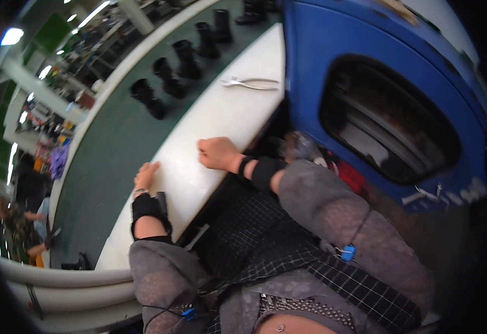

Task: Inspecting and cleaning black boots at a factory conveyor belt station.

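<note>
My left hand [145, 177] rests at the far edge of a white worktop [182, 167], thumb apart from the fingers, nothing visible in it. To its right, my right hand [219, 153] is closed in a loose fist over the same worktop, with no object showing between the fingers. Dark bands wrap both wrists. Farther up the worktop lies a pair of metal pliers [250, 84], apart from both hands. Beyond the worktop, several black boots [185, 60] stand in a row on a green conveyor belt [118, 147].
A blue machine [305, 72] with a dark window [391, 119] stands close on the right. Pale rounded pipes [76, 298] run at the lower left. Another person [21, 228] is across the belt on the left. A purple cloth [59, 161] hangs beyond it.
</note>
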Action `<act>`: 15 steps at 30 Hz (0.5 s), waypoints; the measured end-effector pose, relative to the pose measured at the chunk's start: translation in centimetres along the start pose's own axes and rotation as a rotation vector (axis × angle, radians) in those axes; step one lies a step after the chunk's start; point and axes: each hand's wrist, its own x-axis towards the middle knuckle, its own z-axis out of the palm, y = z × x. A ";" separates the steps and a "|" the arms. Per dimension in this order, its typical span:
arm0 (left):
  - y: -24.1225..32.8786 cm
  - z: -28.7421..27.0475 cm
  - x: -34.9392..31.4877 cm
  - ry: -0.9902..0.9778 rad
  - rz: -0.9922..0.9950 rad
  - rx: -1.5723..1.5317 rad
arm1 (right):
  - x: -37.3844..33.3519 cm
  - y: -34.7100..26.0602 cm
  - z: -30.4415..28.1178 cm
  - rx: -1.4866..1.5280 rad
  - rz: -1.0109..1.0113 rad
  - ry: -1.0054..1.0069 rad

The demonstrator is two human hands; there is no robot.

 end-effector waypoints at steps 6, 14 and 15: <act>-2.0 0.6 2.5 -0.022 0.059 -0.277 | 0.3 0.3 0.0 -0.059 -0.009 0.021; -0.7 -1.0 -0.3 -0.120 0.013 -0.462 | 0.2 -0.6 0.4 -0.098 0.009 -0.062; -0.5 -1.1 -0.7 -0.113 0.003 -0.456 | 0.2 -0.6 0.4 -0.084 0.003 -0.058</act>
